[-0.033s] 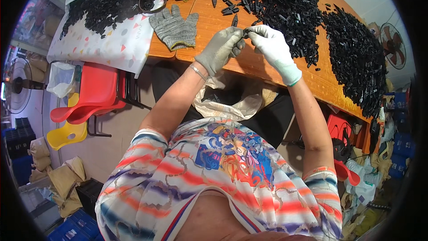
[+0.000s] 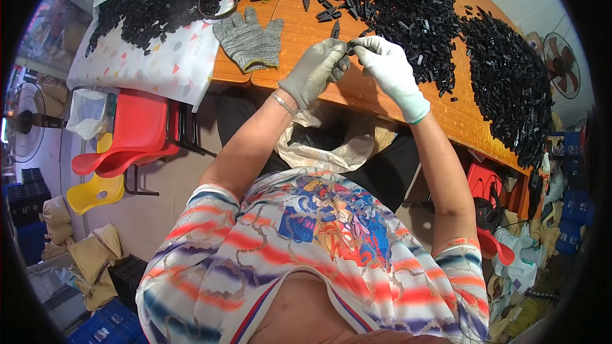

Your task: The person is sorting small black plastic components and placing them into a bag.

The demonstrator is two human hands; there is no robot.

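Over the front edge of the wooden table (image 2: 262, 57), both gloved hands meet at a small black plastic piece (image 2: 351, 47). My left hand (image 2: 317, 71), in a greyish glove, pinches it between thumb and fingers. My right hand (image 2: 387, 70), in a white glove with a pale green cuff, grips the piece from the other side with its fingertips. Most of the piece is hidden by the fingers. Just beyond the hands lies a pointed black plastic part (image 2: 335, 29). A big pile of similar black parts (image 2: 401, 9) spreads behind my right hand.
Another heap of small black pieces (image 2: 510, 76) covers the table's right side. A grey knit glove (image 2: 250, 39) lies left of my hands. Further left, black pieces (image 2: 150, 13) sit on a patterned white sheet (image 2: 169, 73). An open white sack (image 2: 331, 158) is between my legs; red chairs (image 2: 141, 124) stand left.
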